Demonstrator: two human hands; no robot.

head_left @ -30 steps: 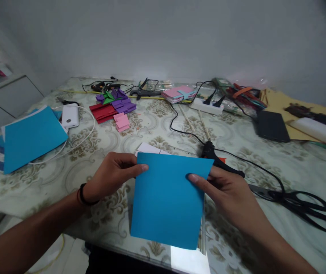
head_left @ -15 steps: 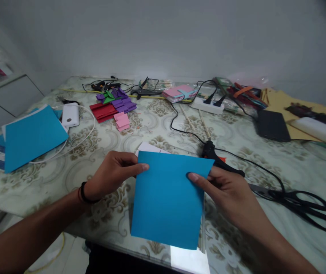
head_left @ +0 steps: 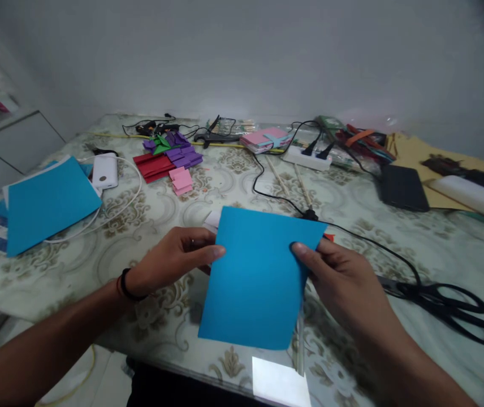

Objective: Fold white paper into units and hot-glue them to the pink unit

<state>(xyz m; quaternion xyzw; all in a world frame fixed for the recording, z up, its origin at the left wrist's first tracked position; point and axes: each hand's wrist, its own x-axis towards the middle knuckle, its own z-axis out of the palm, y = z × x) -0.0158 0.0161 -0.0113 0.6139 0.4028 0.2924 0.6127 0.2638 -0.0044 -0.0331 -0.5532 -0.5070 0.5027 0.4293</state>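
A sheet of blue paper [head_left: 259,277] is held up in front of me above the table, tilted slightly. My left hand [head_left: 189,254] pinches its left edge, thumb on the front face and fingers behind. At the upper right edge, my right hand [head_left: 339,271] grips the sheet the same way, the fingertips hidden behind it. Partly covered by the sheet lie a white piece of paper [head_left: 212,219] and a black glue gun [head_left: 310,215]. Black-handled scissors [head_left: 445,299] rest to the right of my right hand.
Blue sheets [head_left: 51,198] and a white power bank [head_left: 105,170] with a cable lie left. Folded red paper [head_left: 154,167], purple paper [head_left: 184,155] and pink paper [head_left: 181,181] sit behind. Farther right are a power strip [head_left: 307,157] and a black phone [head_left: 403,187].
Both hands have raised the blue paper a little and shifted it to the right. It now covers more of the glue gun, and its bottom edge is farther from the table's front edge.
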